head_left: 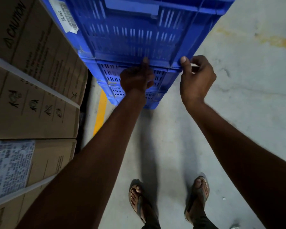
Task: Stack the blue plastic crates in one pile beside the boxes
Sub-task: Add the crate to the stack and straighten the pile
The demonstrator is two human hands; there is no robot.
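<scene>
A pile of blue plastic crates stands on the concrete floor right in front of me. The top crate (135, 30) is large in view, with slotted walls and a white barcode label (64, 15) on its left side. Lower crates (134, 90) show beneath it. My left hand (136, 78) grips the bottom edge of the top crate near its middle, thumb pressed up on the wall. My right hand (196, 75) pinches the same bottom edge at the crate's near right corner.
Stacked cardboard boxes (33, 76) with white straps and caution print fill the left side, close to the crates. A yellow floor line (100, 113) runs between boxes and pile. My sandalled feet (168, 200) stand on grey concrete (238, 96).
</scene>
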